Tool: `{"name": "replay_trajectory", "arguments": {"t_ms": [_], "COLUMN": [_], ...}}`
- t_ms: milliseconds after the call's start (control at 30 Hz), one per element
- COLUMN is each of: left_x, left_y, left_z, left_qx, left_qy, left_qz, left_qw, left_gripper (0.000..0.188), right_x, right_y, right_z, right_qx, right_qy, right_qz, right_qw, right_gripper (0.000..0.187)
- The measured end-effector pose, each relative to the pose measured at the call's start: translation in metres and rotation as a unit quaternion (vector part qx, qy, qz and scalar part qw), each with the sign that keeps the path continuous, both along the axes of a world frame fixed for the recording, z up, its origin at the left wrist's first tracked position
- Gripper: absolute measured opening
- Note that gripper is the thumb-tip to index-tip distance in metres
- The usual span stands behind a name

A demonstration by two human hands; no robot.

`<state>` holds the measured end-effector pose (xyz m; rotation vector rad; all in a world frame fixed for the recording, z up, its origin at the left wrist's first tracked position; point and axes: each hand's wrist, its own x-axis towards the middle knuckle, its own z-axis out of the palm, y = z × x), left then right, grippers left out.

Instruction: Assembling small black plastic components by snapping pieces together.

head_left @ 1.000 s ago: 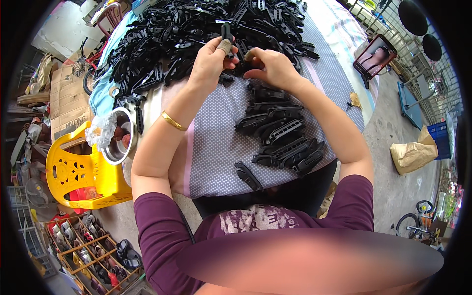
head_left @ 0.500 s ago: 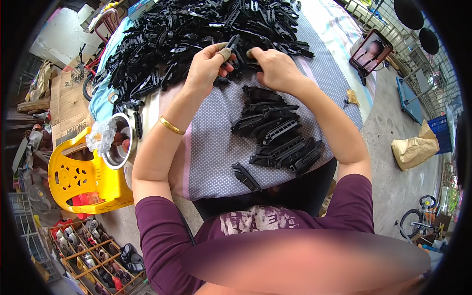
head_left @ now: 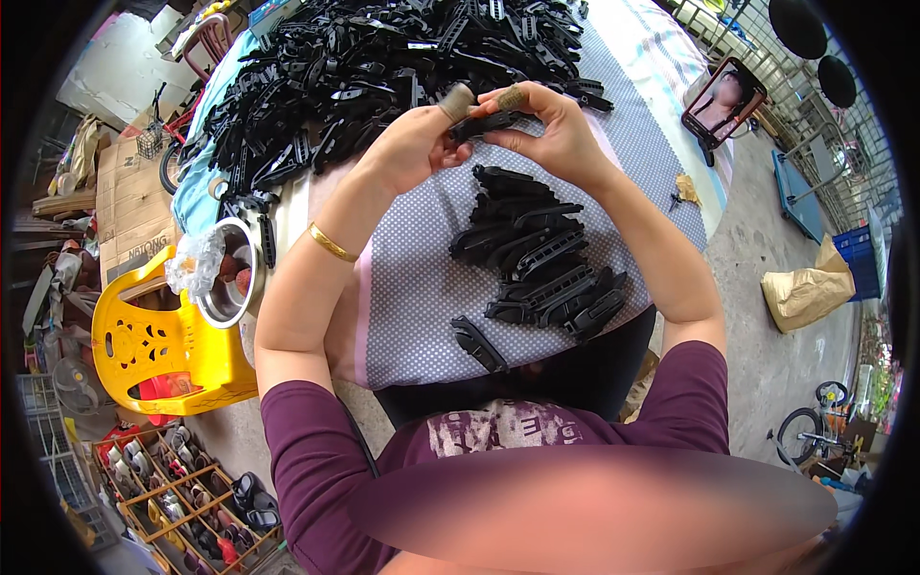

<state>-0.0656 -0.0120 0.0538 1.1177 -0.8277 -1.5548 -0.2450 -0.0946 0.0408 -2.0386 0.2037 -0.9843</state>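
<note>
Between my two hands, just past the near pile, is a slim black plastic piece (head_left: 491,125). My left hand (head_left: 410,146), with a gold bangle on its wrist and a tan wrap on its thumb, is closed on the piece's left end. From the other side, my right hand (head_left: 556,136) pinches it between thumb and a wrapped finger. A large heap of similar black pieces (head_left: 345,91) spreads beyond both hands. Nearer to me lies a smaller pile of black pieces (head_left: 537,251), roughly lined up, and one single piece (head_left: 477,345) sits apart at its lower left.
The table has a grey dotted cloth (head_left: 407,278). At the left stand a yellow plastic chair (head_left: 144,331) and a metal bowl (head_left: 251,302) with reddish round things and a clear bag. A phone on a stand (head_left: 724,105) is at the right; a brown paper bag (head_left: 810,292) rests on the floor.
My hands have come together. My right hand has moved from the edge of the heap to the piece, which now lies more level between both hands.
</note>
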Motion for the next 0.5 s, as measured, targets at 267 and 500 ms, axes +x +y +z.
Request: {"name": "replay_trajectory", "arguments": {"t_ms": [267, 500], "left_x": [0.005, -0.009], "left_y": [0.0, 0.008], "left_z": [-0.001, 0.009], "left_qx": [-0.076, -0.192], "left_qy": [-0.106, -0.391], "left_qz": [-0.067, 0.018], "left_qw": [0.989, 0.9], "left_gripper": [0.038, 0.034], "right_x": [0.0, -0.01], "right_y": [0.0, -0.006], "right_z": [-0.004, -0.001], "right_qx": [0.045, 0.078], "right_qy": [0.021, 0.041], "right_qz": [-0.002, 0.027], "right_qw": [0.999, 0.996], "right_gripper": [0.024, 0.044]}}
